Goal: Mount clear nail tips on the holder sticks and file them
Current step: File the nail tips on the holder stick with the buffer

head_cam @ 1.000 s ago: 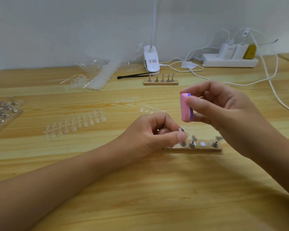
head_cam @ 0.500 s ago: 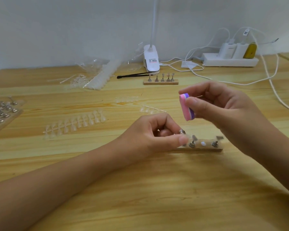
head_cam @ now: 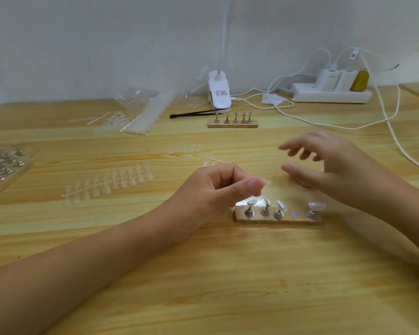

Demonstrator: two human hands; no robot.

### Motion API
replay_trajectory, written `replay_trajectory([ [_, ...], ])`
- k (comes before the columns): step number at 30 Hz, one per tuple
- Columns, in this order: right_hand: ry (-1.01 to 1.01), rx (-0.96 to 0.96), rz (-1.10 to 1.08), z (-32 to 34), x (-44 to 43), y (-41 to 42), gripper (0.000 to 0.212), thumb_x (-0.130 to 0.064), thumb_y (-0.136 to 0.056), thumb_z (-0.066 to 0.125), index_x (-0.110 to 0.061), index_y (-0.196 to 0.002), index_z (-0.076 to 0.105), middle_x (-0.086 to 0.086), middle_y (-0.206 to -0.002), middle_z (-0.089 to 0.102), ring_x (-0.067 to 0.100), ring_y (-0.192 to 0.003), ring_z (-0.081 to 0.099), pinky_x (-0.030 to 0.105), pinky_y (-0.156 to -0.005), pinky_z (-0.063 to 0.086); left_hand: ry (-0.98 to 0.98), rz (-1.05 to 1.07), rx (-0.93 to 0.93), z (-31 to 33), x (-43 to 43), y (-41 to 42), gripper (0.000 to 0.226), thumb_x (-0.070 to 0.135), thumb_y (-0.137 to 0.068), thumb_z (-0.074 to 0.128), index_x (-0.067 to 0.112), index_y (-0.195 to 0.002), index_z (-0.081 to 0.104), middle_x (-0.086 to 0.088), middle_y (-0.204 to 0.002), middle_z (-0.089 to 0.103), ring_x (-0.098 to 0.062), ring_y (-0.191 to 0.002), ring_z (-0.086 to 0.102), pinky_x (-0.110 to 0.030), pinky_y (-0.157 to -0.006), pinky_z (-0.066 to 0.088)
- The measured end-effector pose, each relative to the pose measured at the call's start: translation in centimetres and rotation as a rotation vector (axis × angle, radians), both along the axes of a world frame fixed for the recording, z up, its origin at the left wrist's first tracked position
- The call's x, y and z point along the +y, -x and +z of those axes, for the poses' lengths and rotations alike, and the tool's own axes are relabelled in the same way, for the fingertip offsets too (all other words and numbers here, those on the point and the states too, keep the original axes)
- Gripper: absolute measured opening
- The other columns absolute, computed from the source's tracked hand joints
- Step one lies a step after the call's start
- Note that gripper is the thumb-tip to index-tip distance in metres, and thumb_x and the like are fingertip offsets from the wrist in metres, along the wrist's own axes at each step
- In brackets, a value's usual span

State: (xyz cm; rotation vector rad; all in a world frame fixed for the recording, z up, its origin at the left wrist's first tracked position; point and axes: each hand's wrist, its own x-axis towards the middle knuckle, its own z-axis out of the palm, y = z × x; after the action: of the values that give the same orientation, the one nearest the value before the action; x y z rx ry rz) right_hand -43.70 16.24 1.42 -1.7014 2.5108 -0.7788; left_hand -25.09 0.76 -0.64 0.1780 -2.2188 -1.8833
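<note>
Holder sticks point(head_cam: 3, 163) with metal feet crowded a board at the far left edge of the wooden table point(head_cam: 228, 274). Right of them lay a strip of clear nail tips point(head_cam: 111, 182), flat on the wood. Behind it, near the wall, sat a clear bag of more tips point(head_cam: 140, 112). A thin black tool point(head_cam: 191, 114) lay beside a white clip lamp point(head_cam: 219, 93), and just in front of the lamp stood a far wooden base point(head_cam: 232, 124) carrying five upright sticks.

At centre, the left hand point(head_cam: 215, 189) was curled, thumb and forefinger pinching a clear nail tip point(head_cam: 266, 182) that poked out past the thumb. Whether a stick sat under that tip could not be told, as the fingers hid it. The hand hovered just behind the left end of the near wooden base point(head_cam: 276, 219). This base held four mounted sticks point(head_cam: 249, 210), each topped with a clear tip, and one bare metal disc point(head_cam: 294, 213) between the third and fourth.

The right hand point(head_cam: 341, 170), blurred, hung above and behind the base's right end, fingers spread loose and gripping nothing. Farther right, against the wall, a white power strip point(head_cam: 331, 96) carried plugged-in chargers point(head_cam: 331, 77).
</note>
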Motion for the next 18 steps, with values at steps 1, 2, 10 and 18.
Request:
replay_trajectory([
  [1,0.09,-0.12,0.089,0.4,0.1,-0.6,0.039,-0.051,-0.084,0.057,-0.03,-0.116,0.066,-0.013,-0.105,0.063,0.009,-0.101,0.06,0.026,-0.085,0.05,0.012,-0.01,0.001,0.0,-0.1,0.0,0.019,0.054,-0.071,0.064,0.037,-0.063,0.067,0.015,-0.072,0.065,0.002,-0.064,0.053,-0.009,-0.068,0.043],
  [2,0.158,-0.262,0.203,0.8,0.2,-1.2,0.033,-0.047,-0.089,0.059,-0.031,-0.116,0.068,-0.012,-0.108,0.065,0.011,-0.106,0.061,0.021,-0.085,0.05,0.019,-0.014,0.002,0.0,-0.1,0.0,0.019,0.054,-0.072,0.063,0.037,-0.063,0.066,0.017,-0.071,0.066,0.003,-0.064,0.054,-0.009,-0.068,0.043],
  [10,0.224,-0.524,0.494,0.3,-0.4,-4.4,0.021,-0.025,-0.094,0.063,-0.018,-0.113,0.071,-0.002,-0.114,0.065,0.025,-0.112,0.061,0.032,-0.092,0.049,0.03,-0.021,0.01,0.0,0.1,0.0,0.04,0.056,-0.08,0.052,0.024,-0.088,0.074,0.013,-0.065,0.049,-0.008,-0.065,0.043,-0.018,-0.064,0.036],
  [18,0.222,-0.425,0.415,1.7,0.3,-2.9,0.022,-0.042,-0.08,0.073,-0.029,-0.097,0.073,-0.008,-0.115,0.066,0.019,-0.113,0.062,0.029,-0.095,0.051,-0.014,-0.006,0.007,0.0,0.0,0.1,0.049,0.078,-0.073,0.053,0.033,-0.071,0.072,0.013,-0.063,0.046,-0.006,-0.065,0.045,-0.015,-0.071,0.042],
])
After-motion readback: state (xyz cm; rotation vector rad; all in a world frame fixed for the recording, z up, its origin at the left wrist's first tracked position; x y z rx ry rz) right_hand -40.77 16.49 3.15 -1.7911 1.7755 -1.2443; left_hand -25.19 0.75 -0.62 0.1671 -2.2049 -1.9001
